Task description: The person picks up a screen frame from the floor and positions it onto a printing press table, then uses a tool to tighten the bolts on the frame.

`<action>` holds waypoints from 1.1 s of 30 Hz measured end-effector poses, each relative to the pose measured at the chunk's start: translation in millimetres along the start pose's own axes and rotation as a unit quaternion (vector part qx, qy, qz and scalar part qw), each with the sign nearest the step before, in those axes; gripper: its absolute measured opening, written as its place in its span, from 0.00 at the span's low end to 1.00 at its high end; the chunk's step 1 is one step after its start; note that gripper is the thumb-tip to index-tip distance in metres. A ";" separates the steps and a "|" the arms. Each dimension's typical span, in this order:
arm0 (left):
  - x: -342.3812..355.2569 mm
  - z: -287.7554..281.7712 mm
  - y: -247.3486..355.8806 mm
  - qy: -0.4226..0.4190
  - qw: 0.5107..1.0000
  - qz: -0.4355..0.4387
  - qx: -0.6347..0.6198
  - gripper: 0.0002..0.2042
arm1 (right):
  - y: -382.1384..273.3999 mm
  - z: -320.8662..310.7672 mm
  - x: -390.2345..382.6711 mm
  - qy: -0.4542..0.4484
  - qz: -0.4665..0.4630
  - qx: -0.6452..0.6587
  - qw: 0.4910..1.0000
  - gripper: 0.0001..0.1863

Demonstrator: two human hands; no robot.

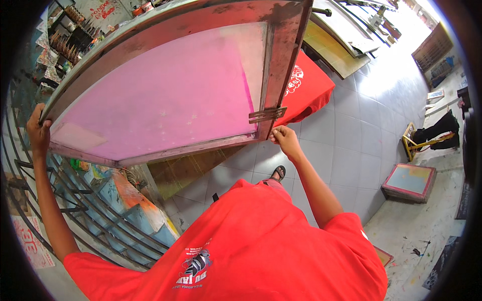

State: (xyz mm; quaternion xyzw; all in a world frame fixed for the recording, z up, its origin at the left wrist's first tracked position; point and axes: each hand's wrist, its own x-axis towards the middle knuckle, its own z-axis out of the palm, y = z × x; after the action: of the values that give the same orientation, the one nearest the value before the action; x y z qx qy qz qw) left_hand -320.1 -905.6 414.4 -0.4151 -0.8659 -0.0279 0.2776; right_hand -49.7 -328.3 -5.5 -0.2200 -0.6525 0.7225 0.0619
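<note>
A large screen printing frame (286, 55) stands tilted up in front of me, its stretched mesh (165, 95) mostly pink with faint pale marks. At its left edge, my left hand (39, 129) is closed round the rim, thumb on the near side. My right hand (286, 142) is closed at the lower right corner, fingertips against the frame's edge; their exact hold is partly hidden. Just above those fingers, a metal hinge-like piece (267, 115) crosses the frame. Behind it lies a red shirt (315, 89) with a white print, partly covered by the frame.
Long curved metal rails (75, 200) run along my left beside a paint-stained blue surface (145, 213). A yellowish board (193, 170) lies below the screen. Another board (336, 50) stands beyond it. On the grey tiled floor (346, 145), a small framed screen (409, 181) leans at the right wall.
</note>
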 end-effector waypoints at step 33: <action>102.9 12.7 277.6 -0.064 0.993 -0.055 -0.079 0.41 | -6.4 -46.7 -2.0 -0.119 -0.265 -0.285 0.913 0.10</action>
State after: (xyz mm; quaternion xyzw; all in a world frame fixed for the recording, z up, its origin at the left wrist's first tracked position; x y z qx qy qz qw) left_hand -173.7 -648.2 405.0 -0.3885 -0.8985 -0.0843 0.1860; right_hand -30.6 -285.3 -1.3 0.0401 -0.8676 0.4838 0.1079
